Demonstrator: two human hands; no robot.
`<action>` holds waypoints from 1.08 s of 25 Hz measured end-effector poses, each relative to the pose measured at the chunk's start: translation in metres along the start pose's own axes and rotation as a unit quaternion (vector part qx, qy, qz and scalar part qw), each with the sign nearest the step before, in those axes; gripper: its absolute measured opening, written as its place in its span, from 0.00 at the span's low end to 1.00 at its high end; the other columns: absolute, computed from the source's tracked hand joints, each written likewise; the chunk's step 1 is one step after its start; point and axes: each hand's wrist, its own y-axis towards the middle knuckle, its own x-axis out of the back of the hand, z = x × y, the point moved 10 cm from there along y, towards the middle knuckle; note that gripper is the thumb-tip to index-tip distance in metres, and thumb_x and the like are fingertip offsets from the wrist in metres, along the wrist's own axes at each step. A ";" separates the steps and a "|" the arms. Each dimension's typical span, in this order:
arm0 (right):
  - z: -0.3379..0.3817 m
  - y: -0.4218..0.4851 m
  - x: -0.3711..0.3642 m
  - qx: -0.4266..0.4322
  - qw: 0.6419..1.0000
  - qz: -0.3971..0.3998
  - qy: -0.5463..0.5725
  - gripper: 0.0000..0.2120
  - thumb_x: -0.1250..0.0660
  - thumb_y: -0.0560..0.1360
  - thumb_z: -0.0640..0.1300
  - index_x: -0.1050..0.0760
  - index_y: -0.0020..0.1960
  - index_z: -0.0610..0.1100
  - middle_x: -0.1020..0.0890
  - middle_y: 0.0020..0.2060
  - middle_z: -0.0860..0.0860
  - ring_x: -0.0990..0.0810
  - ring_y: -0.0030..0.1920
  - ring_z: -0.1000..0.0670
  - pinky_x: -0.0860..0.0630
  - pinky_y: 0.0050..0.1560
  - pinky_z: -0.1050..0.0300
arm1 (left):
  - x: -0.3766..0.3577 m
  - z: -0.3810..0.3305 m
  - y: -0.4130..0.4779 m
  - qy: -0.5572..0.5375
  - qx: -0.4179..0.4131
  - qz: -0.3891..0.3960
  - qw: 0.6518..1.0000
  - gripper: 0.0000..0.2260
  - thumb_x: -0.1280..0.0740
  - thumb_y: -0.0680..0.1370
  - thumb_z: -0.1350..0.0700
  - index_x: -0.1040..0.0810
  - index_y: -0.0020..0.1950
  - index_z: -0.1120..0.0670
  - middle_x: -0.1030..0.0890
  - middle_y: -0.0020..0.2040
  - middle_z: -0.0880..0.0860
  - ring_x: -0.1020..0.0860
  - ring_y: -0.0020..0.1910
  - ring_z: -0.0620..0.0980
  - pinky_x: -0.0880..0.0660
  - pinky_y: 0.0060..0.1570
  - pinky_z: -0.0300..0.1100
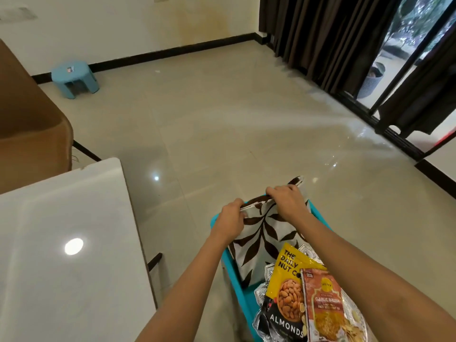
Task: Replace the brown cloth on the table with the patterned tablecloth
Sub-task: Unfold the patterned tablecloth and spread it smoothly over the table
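The patterned tablecloth (266,233) sits folded at lower centre, its top edge pinched by our left hand (232,218) and right hand (287,201); we judge spreading it over the white surface (61,267) at lower left remains.

You're in a home, a living room.
Glossy tiled floor (222,114), dark curtains (320,38) over a sliding glass door (417,28), a white table (61,243) at your left, a blue plastic stool (74,79) by the wall, snack packets (287,290) below.
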 end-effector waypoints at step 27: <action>0.766 -0.293 0.163 0.463 0.882 -0.075 0.051 0.14 0.37 0.74 0.34 0.20 0.57 0.44 0.22 0.60 0.46 0.31 0.64 0.41 0.34 0.62 0.46 | 0.372 0.301 -0.672 -0.303 0.300 -0.455 0.781 0.03 0.35 0.76 0.55 0.23 0.45 0.53 0.20 0.43 0.55 0.20 0.43 0.54 0.20 0.45 0.53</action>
